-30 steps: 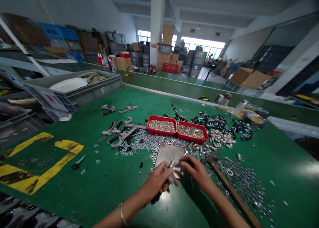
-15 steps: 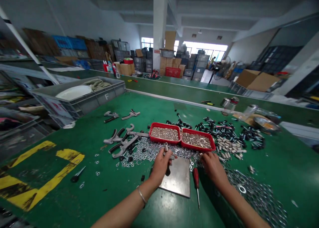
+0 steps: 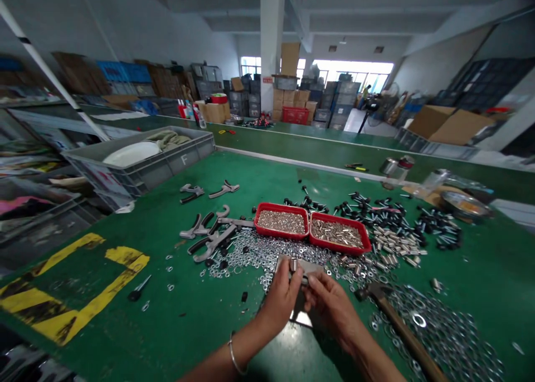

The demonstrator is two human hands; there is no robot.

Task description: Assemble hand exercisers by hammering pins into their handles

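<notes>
My left hand point(image 3: 279, 297) is closed on a small ridged metal cylinder point(image 3: 293, 265), which sticks up between thumb and fingers. Close beside it, my right hand point(image 3: 332, 304) has its fingers pinched together, meeting the underside of the held part; whatever lies in that pinch is too small to make out. Both hands are over a square metal plate point(image 3: 301, 317), mostly covered by them. Just beyond stand two red trays, the left tray point(image 3: 259, 231) with tiny metal bits and the right tray point(image 3: 368, 246) with small metal pins.
A hammer point(image 3: 395, 318) lies right of my right hand, beside many metal rings point(image 3: 455, 332). Washers point(image 3: 246, 254) spread before the trays. Metal sleeves point(image 3: 397, 243) and black-headed screws point(image 3: 371, 209) lie far right. Grey clamps point(image 3: 213, 240) lie left, near a grey crate point(image 3: 167, 162).
My right hand has come from the right tray's front edge to my left hand, over the plate. The hammer now shows at the right; the red screwdriver is out of sight.
</notes>
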